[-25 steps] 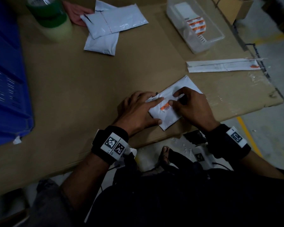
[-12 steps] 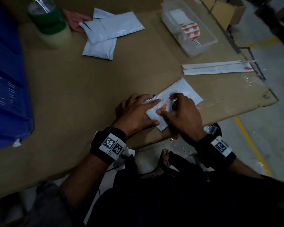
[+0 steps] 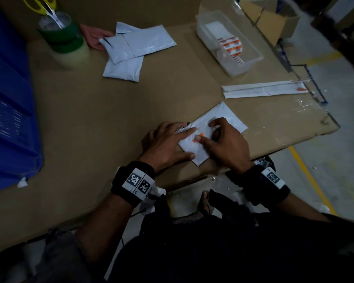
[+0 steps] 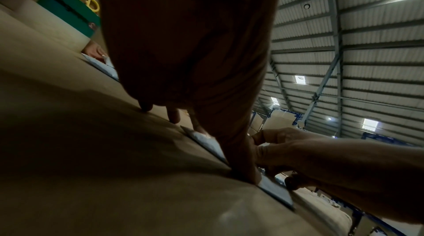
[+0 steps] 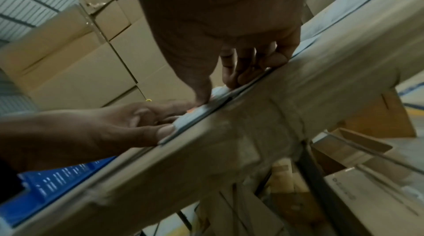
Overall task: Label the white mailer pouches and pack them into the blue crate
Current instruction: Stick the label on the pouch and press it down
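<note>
White mailer pouch (image 3: 223,117) lies flat near the front edge of the cardboard-covered table (image 3: 114,111), set at a slant, with both hands on top of it. The left hand (image 3: 166,144) rests palm down on the pouch's left end, fingers stretched out flat and thumb along the near edge, gripping nothing. The right hand (image 3: 227,144) bears down from the right, its thumb pressing an orange label (image 3: 200,135) against the pouch while the other fingers bend onto the surface further up; the label looks only partly uncovered, though the dim light makes its outline hard to read. In the right wrist view the thumb tip (image 5: 201,98) sits right on the pouch edge beside a speck of orange.

A stack of more white pouches (image 3: 139,45) lies at the far side of the table, where another person's hand (image 3: 94,37) touches it. Beside that stand green tape rolls (image 3: 63,41) holding yellow-handled scissors (image 3: 43,5). A clear plastic tub (image 3: 251,60) with an orange label roll (image 3: 232,49) sits far right, and a strip of backing paper (image 3: 262,91) lies nearer. The blue crate (image 3: 6,119) stands at the left, well apart from the hands.
</note>
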Tool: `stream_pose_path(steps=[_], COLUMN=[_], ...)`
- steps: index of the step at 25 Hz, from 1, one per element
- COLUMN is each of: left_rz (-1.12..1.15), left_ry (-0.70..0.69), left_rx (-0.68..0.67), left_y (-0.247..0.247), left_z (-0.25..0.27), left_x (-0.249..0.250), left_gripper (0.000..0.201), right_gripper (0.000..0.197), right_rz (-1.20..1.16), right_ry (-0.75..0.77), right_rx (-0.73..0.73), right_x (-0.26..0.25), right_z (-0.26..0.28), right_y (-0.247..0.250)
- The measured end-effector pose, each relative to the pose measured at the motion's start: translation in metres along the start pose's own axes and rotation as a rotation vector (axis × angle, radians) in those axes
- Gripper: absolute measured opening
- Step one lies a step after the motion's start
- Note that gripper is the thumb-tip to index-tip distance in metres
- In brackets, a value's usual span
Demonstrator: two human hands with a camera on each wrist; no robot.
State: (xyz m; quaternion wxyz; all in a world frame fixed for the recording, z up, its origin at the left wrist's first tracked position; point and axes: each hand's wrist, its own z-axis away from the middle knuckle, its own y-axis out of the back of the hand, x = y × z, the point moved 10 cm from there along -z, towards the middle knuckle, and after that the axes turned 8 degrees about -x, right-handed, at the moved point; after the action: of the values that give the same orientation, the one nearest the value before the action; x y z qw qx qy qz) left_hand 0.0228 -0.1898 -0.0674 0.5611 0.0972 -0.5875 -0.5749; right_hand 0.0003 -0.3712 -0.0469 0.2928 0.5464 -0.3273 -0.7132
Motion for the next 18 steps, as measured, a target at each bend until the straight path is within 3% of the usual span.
stream_pose_path(steps=[3, 7, 10, 13, 15, 18], left_rz=[-0.004, -0.008, -0.016, -0.032, -0.079, -0.112], left_ry=[-0.002, 0.013, 0.014, 0.015, 0.021, 0.029], left_rx=[-0.014, -0.036, -0.051, -0.027, 0.013, 0.032], left_y=[0.001, 0.001, 0.001, 0.003, 0.008, 0.009], left_z=[0.000, 0.000, -0.001, 0.000, 0.003, 0.007], left_x=[0.004, 0.004, 0.006, 0.009, 0.010, 0.010], left_gripper=[0.079, 0.079, 0.080, 0.082, 0.082, 0.079], right_gripper=[0.037, 0.036, 0.022, 0.024, 0.033, 0.049], right_rz=[-0.015, -0.014, 0.018, 0.198, 0.354, 0.581], right_ry=[-0.034, -0.001, -0.006, 0.266, 0.492, 0.552], right_rx=[-0.004, -0.052, -0.039, 0.063, 0.011, -0.007], right_x=[0.005, 0.002, 0.003, -0.022, -0.036, -0.020], right_z=[-0.004, -0.008, -0.012, -0.001, 0.021, 0.038], right_y=[0.008, 0.004, 0.010, 0.009, -0.011, -0.020])
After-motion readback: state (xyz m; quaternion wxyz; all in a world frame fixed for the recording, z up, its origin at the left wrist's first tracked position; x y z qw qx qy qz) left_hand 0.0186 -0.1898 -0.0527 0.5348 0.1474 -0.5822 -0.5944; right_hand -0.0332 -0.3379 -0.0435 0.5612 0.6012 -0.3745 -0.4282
